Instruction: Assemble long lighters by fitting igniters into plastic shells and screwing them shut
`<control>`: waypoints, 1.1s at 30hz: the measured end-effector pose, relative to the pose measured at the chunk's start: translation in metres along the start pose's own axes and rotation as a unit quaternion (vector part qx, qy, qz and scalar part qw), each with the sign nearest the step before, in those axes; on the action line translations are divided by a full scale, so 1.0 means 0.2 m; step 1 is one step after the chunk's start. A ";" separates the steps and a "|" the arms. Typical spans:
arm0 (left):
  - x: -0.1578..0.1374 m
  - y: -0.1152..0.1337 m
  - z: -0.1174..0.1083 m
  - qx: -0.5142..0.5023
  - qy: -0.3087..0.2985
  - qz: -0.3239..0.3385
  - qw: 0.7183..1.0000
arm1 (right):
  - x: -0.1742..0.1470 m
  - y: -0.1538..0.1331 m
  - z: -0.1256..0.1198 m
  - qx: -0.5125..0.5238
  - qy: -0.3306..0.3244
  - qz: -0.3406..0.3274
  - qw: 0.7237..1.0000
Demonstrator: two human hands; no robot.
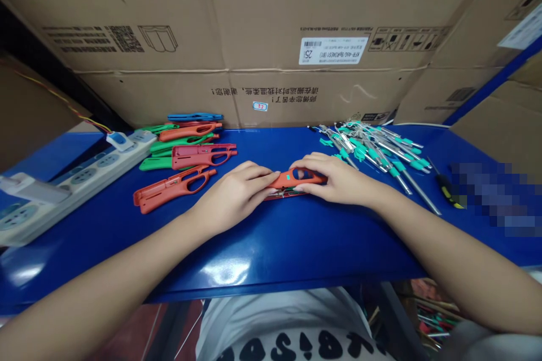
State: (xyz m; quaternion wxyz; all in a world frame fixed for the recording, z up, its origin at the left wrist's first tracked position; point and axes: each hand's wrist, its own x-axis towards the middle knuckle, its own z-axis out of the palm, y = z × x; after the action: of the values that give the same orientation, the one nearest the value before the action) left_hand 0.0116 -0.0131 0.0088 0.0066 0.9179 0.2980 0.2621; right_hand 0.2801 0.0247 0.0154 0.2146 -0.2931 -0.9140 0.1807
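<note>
Both my hands grip one orange lighter casing (284, 179) over the middle of the blue table. My left hand (242, 193) closes on its left end, fingers lying over the top. At the other end, my right hand (328, 177) pinches the part around the finger hole. A second casing half with metal and green parts inside (284, 194) shows just below the orange one; how far the two are joined is hidden by my fingers. Left of my hands lies another orange casing half (175, 187), hollow side up.
Red (203, 155), green (158, 162) and blue casings (195, 117) are piled at the back left, beside a white power strip (80, 180). Metal lighter tubes with teal pieces (376, 149) heap at the back right, near a screwdriver (449, 190). Cardboard (262, 84) walls the back.
</note>
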 end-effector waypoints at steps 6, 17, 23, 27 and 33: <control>0.00 0.00 0.02 -0.013 -0.043 -0.025 0.999 | 0.00 0.00 0.00 -0.022 -0.050 -0.002 0.999; 0.00 0.00 0.04 -0.010 -0.092 -0.049 0.994 | 0.01 0.01 0.03 -0.043 -0.077 0.014 0.996; 0.00 0.00 0.04 -0.026 -0.089 -0.058 0.994 | 0.01 0.01 0.03 -0.042 -0.083 0.024 0.995; 0.00 0.01 0.05 -0.025 -0.089 -0.059 0.994 | 0.00 0.01 0.03 -0.038 -0.083 0.030 0.995; 0.00 0.02 0.05 0.020 -0.108 -0.050 0.993 | 0.00 0.00 0.02 -0.083 -0.091 0.038 0.992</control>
State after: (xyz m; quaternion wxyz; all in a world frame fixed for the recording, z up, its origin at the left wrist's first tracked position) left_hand 0.0185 -0.0160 0.0015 0.0334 0.9248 0.3459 0.1551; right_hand 0.2779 0.0240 0.0119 0.0985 -0.3268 -0.9297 0.1382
